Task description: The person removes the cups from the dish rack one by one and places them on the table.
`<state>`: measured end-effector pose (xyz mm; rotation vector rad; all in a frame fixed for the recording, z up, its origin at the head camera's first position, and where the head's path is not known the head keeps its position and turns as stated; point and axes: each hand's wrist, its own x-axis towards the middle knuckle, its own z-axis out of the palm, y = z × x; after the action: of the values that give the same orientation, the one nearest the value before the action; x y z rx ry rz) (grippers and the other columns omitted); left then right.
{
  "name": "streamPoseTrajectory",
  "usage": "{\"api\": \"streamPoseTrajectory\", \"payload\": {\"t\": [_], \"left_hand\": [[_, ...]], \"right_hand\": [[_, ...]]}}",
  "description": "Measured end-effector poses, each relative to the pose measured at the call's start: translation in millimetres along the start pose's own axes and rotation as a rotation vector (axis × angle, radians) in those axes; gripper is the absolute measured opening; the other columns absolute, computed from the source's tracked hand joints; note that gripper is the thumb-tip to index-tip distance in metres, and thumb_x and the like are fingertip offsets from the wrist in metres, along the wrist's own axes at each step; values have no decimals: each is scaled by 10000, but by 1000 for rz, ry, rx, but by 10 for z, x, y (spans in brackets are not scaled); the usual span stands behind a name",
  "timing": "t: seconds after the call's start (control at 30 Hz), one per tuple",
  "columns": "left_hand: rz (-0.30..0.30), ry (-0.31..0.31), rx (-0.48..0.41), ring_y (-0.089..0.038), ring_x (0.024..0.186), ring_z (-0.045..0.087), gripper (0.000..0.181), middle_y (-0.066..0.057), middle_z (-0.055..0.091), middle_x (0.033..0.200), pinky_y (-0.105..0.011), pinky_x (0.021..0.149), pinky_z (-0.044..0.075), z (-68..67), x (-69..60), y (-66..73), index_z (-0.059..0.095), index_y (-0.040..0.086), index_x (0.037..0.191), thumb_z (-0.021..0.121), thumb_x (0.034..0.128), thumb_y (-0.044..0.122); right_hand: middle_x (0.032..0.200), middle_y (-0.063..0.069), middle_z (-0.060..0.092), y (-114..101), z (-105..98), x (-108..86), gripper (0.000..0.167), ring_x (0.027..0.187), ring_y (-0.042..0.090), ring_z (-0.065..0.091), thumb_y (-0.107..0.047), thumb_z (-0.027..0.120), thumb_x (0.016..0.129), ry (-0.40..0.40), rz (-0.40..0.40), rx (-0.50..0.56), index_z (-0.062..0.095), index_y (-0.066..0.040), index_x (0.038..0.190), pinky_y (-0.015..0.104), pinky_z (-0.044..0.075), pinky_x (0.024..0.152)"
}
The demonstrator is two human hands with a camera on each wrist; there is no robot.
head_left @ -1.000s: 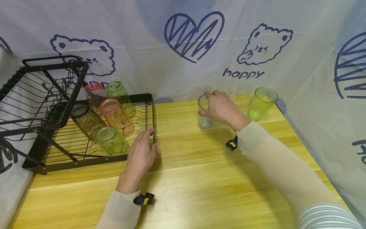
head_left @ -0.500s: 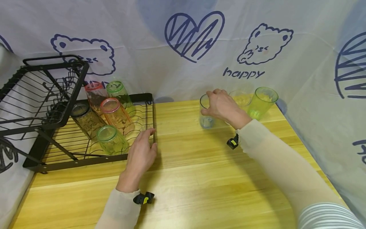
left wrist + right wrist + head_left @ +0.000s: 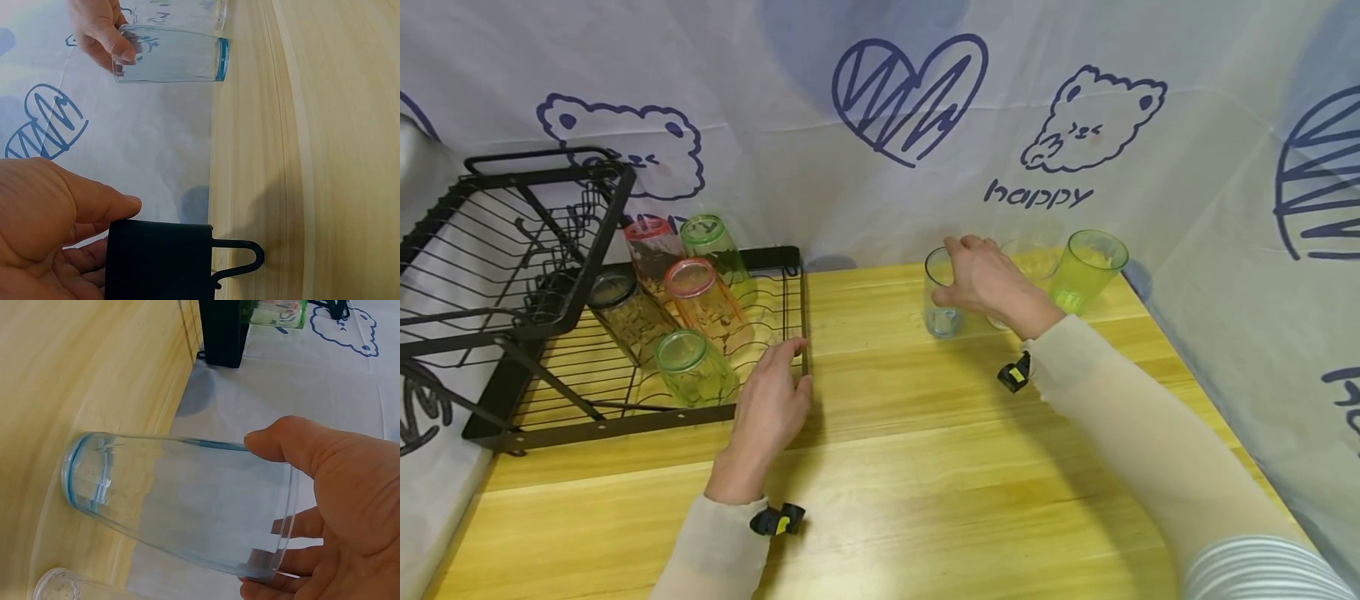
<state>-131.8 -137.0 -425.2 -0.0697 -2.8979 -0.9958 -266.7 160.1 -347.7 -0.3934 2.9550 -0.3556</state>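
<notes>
A bluish clear glass (image 3: pixel 942 315) stands upright on the table, and my right hand (image 3: pixel 988 279) grips it near the rim from above. In the right wrist view the thumb and fingers of my right hand (image 3: pixel 350 487) lie on opposite sides of the glass (image 3: pixel 181 500). My left hand (image 3: pixel 769 408) rests at the right front corner of the black dish rack (image 3: pixel 625 427); in the left wrist view my left hand (image 3: pixel 50 219) has its thumb near the rack's black edge (image 3: pixel 159 259).
Right of the held glass stand a clear glass (image 3: pixel 1037 260) and a yellow-green glass (image 3: pixel 1086 271). Several coloured glasses, among them an orange one (image 3: pixel 703 304) and a front green one (image 3: pixel 692 371), stand upside down in the rack below its raised upper tier (image 3: pixel 512 333).
My right hand and the bluish glass have shifted slightly to the right, nearer the clear glass. My left hand has not moved.
</notes>
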Motion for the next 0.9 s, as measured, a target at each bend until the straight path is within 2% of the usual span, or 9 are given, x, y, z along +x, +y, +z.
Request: {"api": "streamPoseTrajectory", "payload": {"t": [0.1, 0.57, 0.9], "left_hand": [[-2, 1, 0, -396, 1360, 567, 489, -173, 558, 1511, -583, 1070, 506, -4, 0, 2, 509, 68, 1526, 596, 1045, 90], [-4, 10, -5, -395, 1352, 575, 486, -170, 573, 1493, -584, 1059, 512, 1, 9, 2, 524, 66, 1516, 610, 1038, 85], [-11, -16, -8, -400, 1388, 546, 497, -179, 549, 1518, -590, 1088, 496, -15, 16, 14, 511, 56, 1527, 611, 1041, 84]], "right_hand": [[1659, 286, 341, 0, -4, 3, 892, 1533, 493, 319, -366, 710, 933, -10, 1, 9, 310, 12, 1635, 587, 265, 1282], [1633, 285, 376, 3, 5, 7, 869, 1501, 483, 368, -376, 718, 932, 16, 7, 12, 352, 22, 1613, 588, 321, 1255], [1625, 289, 384, 25, 20, 2, 863, 1493, 479, 378, -385, 713, 938, 22, -1, 6, 358, 30, 1606, 593, 328, 1250]]}}
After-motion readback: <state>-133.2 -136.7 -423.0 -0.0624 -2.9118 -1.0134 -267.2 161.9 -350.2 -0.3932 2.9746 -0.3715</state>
